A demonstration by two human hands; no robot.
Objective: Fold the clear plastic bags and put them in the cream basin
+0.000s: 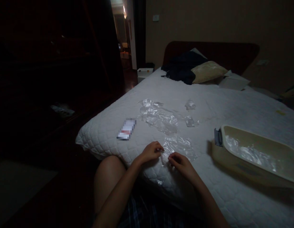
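Near the bed's front edge, my left hand pinches the left side of a clear plastic bag lying on the white quilted cover. My right hand is closed on the same bag, a little to the right and nearer to me. Crumpled clear plastic is spread just beyond, with smaller pieces to its right. To the right stands a beige plastic bin with clear plastic inside.
A phone with a blurred screen lies left of the plastic. Dark cloth, a yellowish pillow and a white box are by the headboard. A white box stands beyond the bed's left side.
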